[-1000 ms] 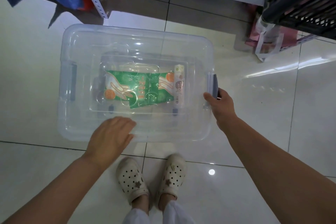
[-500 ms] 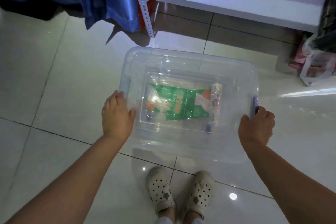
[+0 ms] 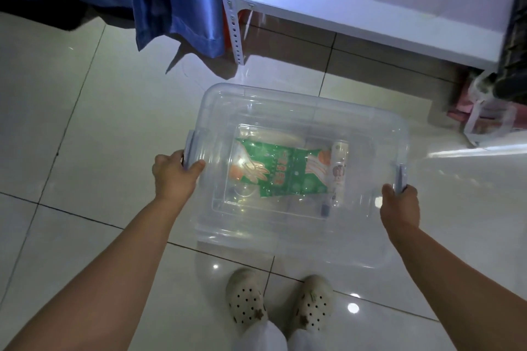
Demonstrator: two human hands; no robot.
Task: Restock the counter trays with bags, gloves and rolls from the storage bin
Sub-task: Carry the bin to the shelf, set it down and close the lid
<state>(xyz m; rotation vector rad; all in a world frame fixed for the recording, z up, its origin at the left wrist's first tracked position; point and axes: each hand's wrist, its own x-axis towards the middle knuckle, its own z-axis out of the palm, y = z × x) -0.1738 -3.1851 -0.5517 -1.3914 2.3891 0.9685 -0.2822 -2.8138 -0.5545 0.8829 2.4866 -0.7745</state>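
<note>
We grip the clear storage bin point(image 3: 302, 122) by its end handles, left hand point(image 3: 174, 177) and right hand point(image 3: 400, 205) closed; green glove pack point(image 3: 285, 174) inside.

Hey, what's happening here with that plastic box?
A person stands over a clear plastic storage bin with its lid on, the left hand and right hand each closed on a grey end latch. Inside lie a green glove packet and a white roll. Whether it rests on the tiled floor or is lifted is unclear.
</note>
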